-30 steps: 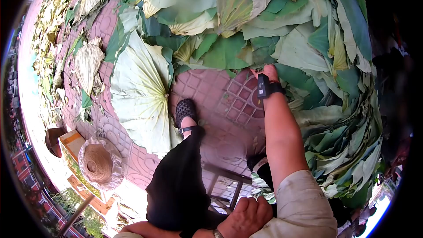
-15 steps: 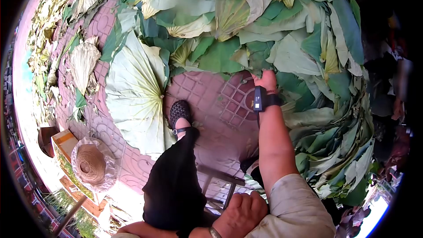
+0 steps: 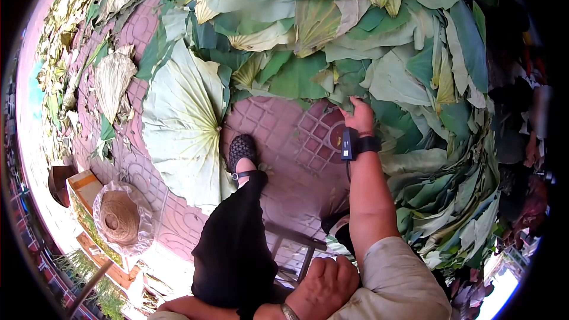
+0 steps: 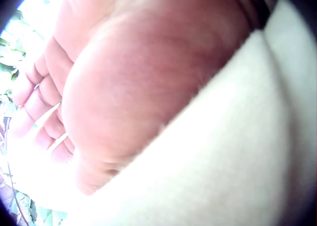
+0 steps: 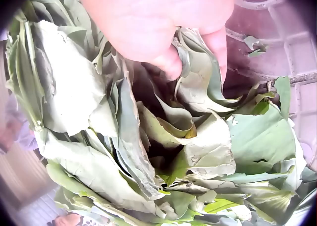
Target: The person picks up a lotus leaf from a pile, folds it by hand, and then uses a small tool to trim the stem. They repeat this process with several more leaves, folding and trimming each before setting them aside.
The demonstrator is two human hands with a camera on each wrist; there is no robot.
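Observation:
At the inner edge of the leaf pile, my right hand [image 3: 360, 120] reaches down among large green leaves [image 3: 398, 76]. From the right wrist camera, the thumb and fingers of that hand [image 5: 166, 25] pinch a crumpled pale green leaf [image 5: 197, 82]; layered leaves [image 5: 260, 137] surround it. My left hand [image 3: 329, 287] lies loosely curled by the right sleeve, low in the head view, holding nothing visible. The left wrist view shows its palm [image 4: 131, 82] and relaxed fingers beside a pale sleeve.
One big pale leaf [image 3: 181, 127] lies spread on the brick paving [image 3: 267, 121], beside a shoe [image 3: 242, 151]. A straw hat [image 3: 120, 218] rests by a wooden box [image 3: 86, 186] at left. Dried leaves [image 3: 112, 83] are scattered beyond. A stool [image 3: 296, 236] stands below.
My right hand has shifted slightly and turned at the leaf edge, so its fingers show more clearly. The head view has moved a little. My left hand looks the same.

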